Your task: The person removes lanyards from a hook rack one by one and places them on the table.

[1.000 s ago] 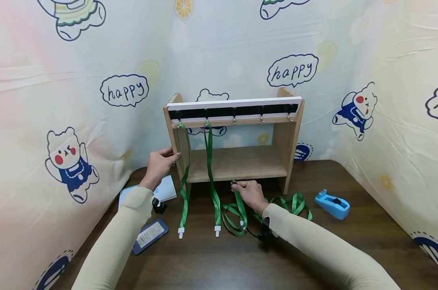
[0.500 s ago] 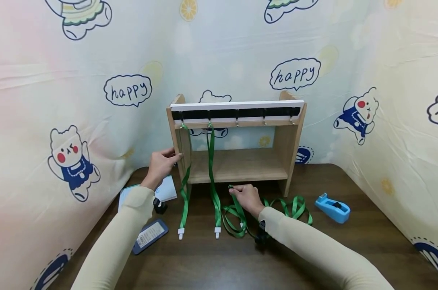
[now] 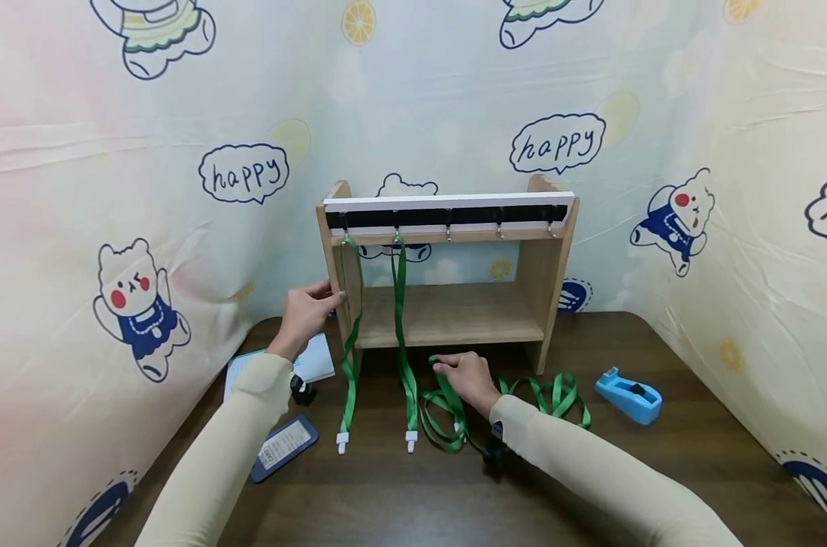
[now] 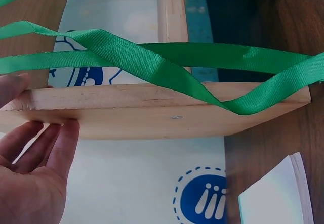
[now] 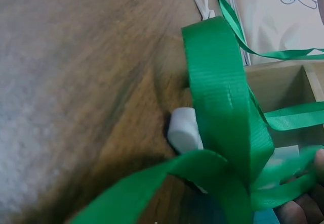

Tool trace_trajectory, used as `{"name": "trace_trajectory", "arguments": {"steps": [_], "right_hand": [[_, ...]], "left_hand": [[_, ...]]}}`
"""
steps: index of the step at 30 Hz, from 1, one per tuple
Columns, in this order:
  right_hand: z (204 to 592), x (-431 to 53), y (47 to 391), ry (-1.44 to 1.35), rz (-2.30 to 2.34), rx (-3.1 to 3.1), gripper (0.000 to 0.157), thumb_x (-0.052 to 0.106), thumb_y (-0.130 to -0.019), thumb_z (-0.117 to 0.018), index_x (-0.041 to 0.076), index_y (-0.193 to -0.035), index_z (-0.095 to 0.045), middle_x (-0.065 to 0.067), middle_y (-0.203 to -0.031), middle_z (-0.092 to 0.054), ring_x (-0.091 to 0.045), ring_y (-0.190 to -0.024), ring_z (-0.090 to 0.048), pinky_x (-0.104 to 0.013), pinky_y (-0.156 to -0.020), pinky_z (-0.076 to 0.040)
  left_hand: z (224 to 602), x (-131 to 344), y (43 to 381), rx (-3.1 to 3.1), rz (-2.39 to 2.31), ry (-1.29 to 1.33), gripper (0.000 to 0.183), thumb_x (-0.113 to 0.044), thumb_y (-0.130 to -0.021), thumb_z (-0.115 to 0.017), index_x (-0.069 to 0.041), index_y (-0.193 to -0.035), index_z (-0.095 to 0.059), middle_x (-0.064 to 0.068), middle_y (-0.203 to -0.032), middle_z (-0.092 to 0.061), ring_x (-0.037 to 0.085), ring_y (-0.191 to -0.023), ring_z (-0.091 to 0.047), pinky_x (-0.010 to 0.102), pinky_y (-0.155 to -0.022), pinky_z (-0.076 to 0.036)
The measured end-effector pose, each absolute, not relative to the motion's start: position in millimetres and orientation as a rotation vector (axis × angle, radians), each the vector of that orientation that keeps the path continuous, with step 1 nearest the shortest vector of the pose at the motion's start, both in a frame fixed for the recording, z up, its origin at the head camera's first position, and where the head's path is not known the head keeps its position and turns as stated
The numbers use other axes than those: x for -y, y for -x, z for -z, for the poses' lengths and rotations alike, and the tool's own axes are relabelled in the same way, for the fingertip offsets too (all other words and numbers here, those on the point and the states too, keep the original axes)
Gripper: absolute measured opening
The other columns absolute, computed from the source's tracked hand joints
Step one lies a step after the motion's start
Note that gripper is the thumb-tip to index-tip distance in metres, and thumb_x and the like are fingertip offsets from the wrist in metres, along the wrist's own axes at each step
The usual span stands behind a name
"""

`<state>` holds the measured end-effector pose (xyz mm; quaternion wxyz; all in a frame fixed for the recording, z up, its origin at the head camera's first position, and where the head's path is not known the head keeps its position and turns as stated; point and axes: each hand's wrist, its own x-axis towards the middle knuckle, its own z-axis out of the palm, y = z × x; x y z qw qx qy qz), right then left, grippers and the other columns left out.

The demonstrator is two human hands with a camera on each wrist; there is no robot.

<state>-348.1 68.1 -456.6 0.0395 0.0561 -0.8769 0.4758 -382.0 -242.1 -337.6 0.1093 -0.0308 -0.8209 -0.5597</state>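
Note:
My left hand (image 3: pixel 304 313) grips the left side panel of a small wooden shelf rack (image 3: pixel 448 313), thumb on one face and fingers on the other (image 4: pixel 43 158). Two green lanyards, one at the left (image 3: pixel 350 372) and one beside it (image 3: pixel 401 327), hang from the two leftmost hooks, their white clips low in front. My right hand (image 3: pixel 470 380) pinches the upper end of another green lanyard (image 5: pixel 217 77), just in front of the rack's lower shelf. Its lower part lies looped on the table.
More green lanyard (image 3: pixel 564 391) lies loosely coiled right of my right wrist. A blue tape dispenser (image 3: pixel 628 395) stands farther right. A blue card holder (image 3: pixel 283 447) and a white booklet (image 3: pixel 314 357) lie at the left. Several metal hooks (image 3: pixel 500 232) line the rack's top bar.
My right hand has shifted slightly left with the pinched lanyard end. The left hand keeps its grip on the rack. The head view has tilted a little.

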Motion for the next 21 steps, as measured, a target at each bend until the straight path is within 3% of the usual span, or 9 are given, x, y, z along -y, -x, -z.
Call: {"name": "trace_trajectory", "arguments": {"steps": [4,8,21], "right_hand": [[453,-71,346,-0.253,-1.49,2.668,0.026,0.029,-0.096,-0.07,0.029,-0.122,-0.075,0.001,-0.121,-0.076,-0.019,-0.099,-0.075,-0.039,-0.082,-0.061],[450,-73,345,-0.281,-1.533,2.637,0.026,0.026,-0.096,-0.071,0.029,-0.121,-0.075,0.003,-0.121,-0.076,-0.015,-0.108,-0.073,-0.04,-0.093,-0.06],[439,-73,344,-0.266,-1.629,2.563,0.019,0.027,-0.092,-0.076,0.028,-0.11,-0.08,0.004,-0.107,-0.08,-0.009,-0.096,-0.075,-0.027,-0.079,-0.061]], "left_hand": [[336,241,385,2.415,1.641,0.098,0.063,-0.041,-0.093,-0.073,-0.015,-0.147,-0.055,0.013,-0.143,-0.062,0.03,-0.132,-0.058,0.05,-0.11,-0.049],[335,241,386,2.411,1.649,0.106,0.063,-0.04,-0.092,-0.074,-0.015,-0.147,-0.055,0.013,-0.143,-0.062,0.029,-0.133,-0.058,0.05,-0.11,-0.049],[340,243,383,2.419,1.649,0.091,0.063,-0.039,-0.093,-0.073,-0.015,-0.147,-0.054,0.014,-0.143,-0.062,0.03,-0.131,-0.059,0.05,-0.11,-0.049]]}}
